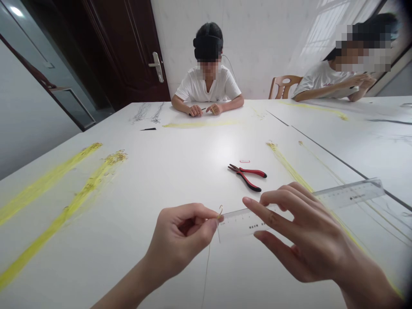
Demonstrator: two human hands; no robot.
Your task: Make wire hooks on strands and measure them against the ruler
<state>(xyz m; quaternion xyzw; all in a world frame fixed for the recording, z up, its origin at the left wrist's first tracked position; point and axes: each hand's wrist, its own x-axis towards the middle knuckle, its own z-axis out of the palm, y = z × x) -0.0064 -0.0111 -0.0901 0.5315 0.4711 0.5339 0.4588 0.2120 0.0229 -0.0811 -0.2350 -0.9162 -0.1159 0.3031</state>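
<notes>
My left hand (186, 234) is pinched at the fingertips around a small gold fishing hook (220, 210). A thin line (207, 270) hangs below it toward the table's near edge. A clear plastic ruler (350, 195) is in my right hand (309, 229), running behind the fingers, its zero end beside the left fingertips and the hook. The right thumb and index finger are spread apart; the other fingers curl at the ruler, their grip partly hidden. Beyond my hands, red-and-black pliers (246, 175) lie on the table with handles apart.
Yellow line bundles with hooks lie at left (86, 189) and right (286, 165) on the white table (180, 171). A small red-edged piece (244, 161) is beyond the pliers. Across sits a person in a headset (208, 86); another person (334, 81) sits far right.
</notes>
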